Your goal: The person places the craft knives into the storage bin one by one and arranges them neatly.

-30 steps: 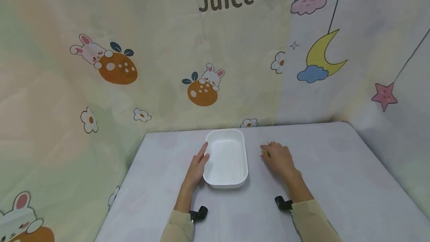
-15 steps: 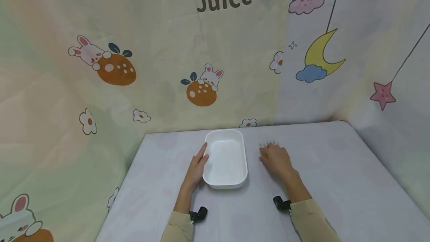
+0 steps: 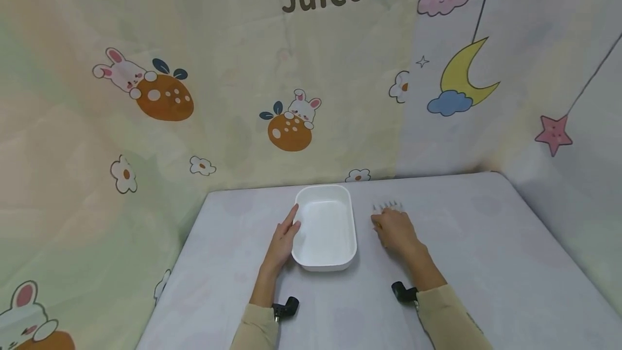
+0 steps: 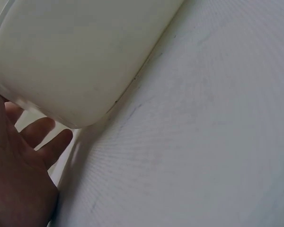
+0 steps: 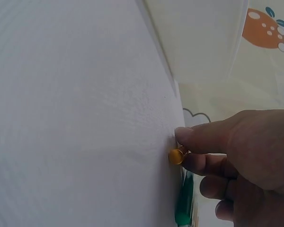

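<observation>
A white rectangular tray with rounded corners stands on the table, towards its far edge. My left hand rests against the tray's left side, its fingers extended along the wall and the thumb at the rim. To the right of the tray, my right hand is down at the tabletop. Its thumb and index finger pinch a small orange round-ended stick. A translucent green stick lies beside it, under the curled fingers. Several thin grey tips stick out beyond the knuckles; the rest of them is hidden by the hand.
A white cloth covers the table. Behind it hangs a printed cloth backdrop with rabbits, oranges and a moon. Each wrist carries a small black camera; the right camera points inward.
My right hand has drawn slightly towards me, its fingers curling more. The grey tips beyond it have come into view, and the yellow bit at its thumb is now hidden from above.
</observation>
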`<state>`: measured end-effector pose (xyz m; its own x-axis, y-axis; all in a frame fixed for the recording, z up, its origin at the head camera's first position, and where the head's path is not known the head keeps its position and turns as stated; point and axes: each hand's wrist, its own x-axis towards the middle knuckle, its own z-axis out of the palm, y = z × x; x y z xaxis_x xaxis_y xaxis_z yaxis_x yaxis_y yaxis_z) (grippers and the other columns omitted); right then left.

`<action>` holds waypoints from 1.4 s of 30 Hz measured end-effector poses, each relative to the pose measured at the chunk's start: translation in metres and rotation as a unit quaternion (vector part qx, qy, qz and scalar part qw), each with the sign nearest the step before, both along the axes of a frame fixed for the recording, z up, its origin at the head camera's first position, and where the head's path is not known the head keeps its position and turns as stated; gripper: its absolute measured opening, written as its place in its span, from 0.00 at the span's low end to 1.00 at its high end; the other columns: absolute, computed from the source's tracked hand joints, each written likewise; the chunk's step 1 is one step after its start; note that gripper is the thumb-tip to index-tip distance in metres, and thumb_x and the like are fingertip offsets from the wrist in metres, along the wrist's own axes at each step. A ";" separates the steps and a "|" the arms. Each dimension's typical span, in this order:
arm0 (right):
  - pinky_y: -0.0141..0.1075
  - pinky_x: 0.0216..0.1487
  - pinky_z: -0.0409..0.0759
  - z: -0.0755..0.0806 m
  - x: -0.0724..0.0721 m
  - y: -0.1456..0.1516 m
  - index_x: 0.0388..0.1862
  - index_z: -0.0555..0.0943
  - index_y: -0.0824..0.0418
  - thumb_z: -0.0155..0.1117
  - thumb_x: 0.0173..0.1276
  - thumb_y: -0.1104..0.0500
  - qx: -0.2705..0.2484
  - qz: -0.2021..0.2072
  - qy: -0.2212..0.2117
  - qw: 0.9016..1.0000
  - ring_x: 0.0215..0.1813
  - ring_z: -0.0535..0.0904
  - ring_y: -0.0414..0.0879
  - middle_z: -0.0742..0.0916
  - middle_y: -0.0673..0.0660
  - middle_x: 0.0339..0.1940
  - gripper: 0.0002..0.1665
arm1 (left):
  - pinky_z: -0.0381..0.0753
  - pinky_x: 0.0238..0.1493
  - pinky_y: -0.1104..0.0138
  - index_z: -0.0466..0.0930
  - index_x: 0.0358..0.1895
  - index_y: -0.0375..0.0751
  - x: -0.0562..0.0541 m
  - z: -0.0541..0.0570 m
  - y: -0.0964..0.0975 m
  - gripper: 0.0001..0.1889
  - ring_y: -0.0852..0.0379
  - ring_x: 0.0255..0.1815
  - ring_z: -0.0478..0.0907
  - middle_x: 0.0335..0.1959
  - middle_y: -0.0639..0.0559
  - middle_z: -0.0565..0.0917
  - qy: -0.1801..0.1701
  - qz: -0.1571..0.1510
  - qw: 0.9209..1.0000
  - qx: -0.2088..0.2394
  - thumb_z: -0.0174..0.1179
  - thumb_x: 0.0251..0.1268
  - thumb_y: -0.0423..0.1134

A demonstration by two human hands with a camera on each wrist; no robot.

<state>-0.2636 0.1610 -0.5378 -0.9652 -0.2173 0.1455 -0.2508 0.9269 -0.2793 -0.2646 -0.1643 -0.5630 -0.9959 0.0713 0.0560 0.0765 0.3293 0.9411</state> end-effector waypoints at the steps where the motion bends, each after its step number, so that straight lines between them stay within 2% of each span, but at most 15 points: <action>1: 0.54 0.46 0.83 0.000 0.000 0.000 0.47 0.89 0.58 0.75 0.67 0.61 0.003 0.001 0.003 1.000 0.38 0.82 0.51 0.87 0.53 0.32 0.10 | 0.24 0.86 0.50 0.60 0.81 0.68 0.000 0.001 0.000 0.27 0.65 0.85 0.52 0.81 0.71 0.61 0.000 0.002 1.000 -0.001 0.47 0.84 0.52; 4: 0.54 0.45 0.83 0.000 -0.001 -0.001 0.43 0.89 0.57 0.74 0.67 0.61 0.014 0.004 0.014 1.000 0.37 0.82 0.51 0.87 0.53 0.30 0.07 | 0.24 0.86 0.50 0.60 0.81 0.67 0.000 0.002 0.001 0.27 0.64 0.85 0.52 0.81 0.70 0.62 0.001 0.004 1.000 0.000 0.47 0.84 0.52; 8: 0.54 0.44 0.84 -0.001 0.000 -0.003 0.44 0.89 0.58 0.71 0.68 0.62 0.036 0.012 0.022 0.999 0.38 0.85 0.54 0.89 0.56 0.31 0.06 | 0.23 0.86 0.48 0.61 0.81 0.65 0.000 0.001 0.001 0.27 0.60 0.86 0.53 0.81 0.67 0.62 0.008 0.003 1.000 0.008 0.47 0.84 0.52; 12: 0.56 0.48 0.84 -0.002 0.000 -0.005 0.48 0.89 0.58 0.68 0.70 0.63 0.043 0.007 0.013 0.999 0.42 0.87 0.55 0.91 0.57 0.36 0.10 | 0.22 0.86 0.48 0.61 0.81 0.64 0.000 0.000 0.000 0.27 0.59 0.86 0.53 0.82 0.66 0.62 0.010 0.000 1.000 0.010 0.47 0.84 0.52; 15: 0.55 0.48 0.85 -0.003 0.001 -0.005 0.50 0.89 0.57 0.68 0.71 0.63 0.026 0.002 0.015 1.000 0.42 0.87 0.55 0.91 0.58 0.37 0.11 | 0.23 0.86 0.48 0.61 0.81 0.64 0.001 0.000 0.001 0.27 0.60 0.85 0.53 0.82 0.67 0.62 0.006 0.000 1.000 0.006 0.47 0.84 0.51; 20: 0.48 0.39 0.85 -0.002 0.000 -0.003 0.54 0.88 0.59 0.66 0.71 0.65 -0.016 0.005 0.031 0.999 0.36 0.84 0.51 0.90 0.58 0.34 0.14 | 0.22 0.86 0.49 0.61 0.81 0.65 0.002 0.001 0.002 0.27 0.61 0.86 0.52 0.82 0.67 0.62 -0.002 0.005 1.000 0.006 0.47 0.84 0.51; 23: 0.45 0.39 0.85 0.001 0.000 -0.002 0.63 0.85 0.60 0.64 0.74 0.65 -0.069 -0.006 0.006 0.998 0.37 0.82 0.49 0.89 0.59 0.39 0.20 | 0.23 0.86 0.50 0.61 0.81 0.67 0.002 0.002 0.001 0.27 0.62 0.85 0.52 0.82 0.69 0.61 -0.006 0.006 1.000 0.002 0.47 0.84 0.52; 27: 0.45 0.45 0.85 0.006 0.000 -0.001 0.70 0.80 0.61 0.60 0.76 0.67 -0.161 -0.011 -0.029 0.986 0.40 0.79 0.48 0.88 0.62 0.47 0.25 | 0.23 0.86 0.50 0.61 0.81 0.67 0.002 0.002 0.000 0.27 0.62 0.85 0.52 0.81 0.69 0.61 -0.002 0.002 1.000 0.000 0.47 0.84 0.53; 30: 0.43 0.44 0.84 0.010 -0.001 0.000 0.73 0.78 0.59 0.58 0.77 0.66 -0.215 -0.012 -0.049 0.975 0.40 0.77 0.48 0.88 0.61 0.48 0.26 | 0.22 0.86 0.49 0.60 0.81 0.67 0.001 0.001 0.000 0.27 0.62 0.85 0.52 0.81 0.69 0.61 0.000 0.001 1.000 0.002 0.47 0.83 0.55; 34: 0.39 0.42 0.81 0.015 -0.001 -0.001 0.75 0.75 0.56 0.56 0.79 0.65 -0.265 -0.025 -0.059 0.962 0.41 0.77 0.49 0.86 0.62 0.48 0.27 | 0.23 0.86 0.51 0.60 0.81 0.67 0.001 0.001 0.001 0.27 0.65 0.85 0.52 0.81 0.71 0.60 -0.001 0.000 1.000 0.000 0.46 0.84 0.54; 39: 0.44 0.50 0.87 0.017 0.000 -0.001 0.74 0.77 0.57 0.55 0.80 0.66 -0.308 -0.025 -0.067 0.949 0.50 0.81 0.52 0.85 0.63 0.62 0.26 | 0.23 0.86 0.51 0.60 0.81 0.66 0.002 0.002 0.001 0.27 0.66 0.85 0.52 0.81 0.71 0.61 -0.002 0.003 1.000 -0.002 0.46 0.85 0.52; 42: 0.39 0.50 0.86 0.019 -0.001 -0.001 0.73 0.78 0.55 0.56 0.80 0.65 -0.339 -0.016 -0.077 0.938 0.53 0.82 0.52 0.83 0.61 0.66 0.25 | 0.23 0.86 0.51 0.60 0.81 0.67 0.002 0.002 0.002 0.26 0.65 0.85 0.52 0.81 0.71 0.61 -0.002 0.004 1.000 0.001 0.46 0.85 0.50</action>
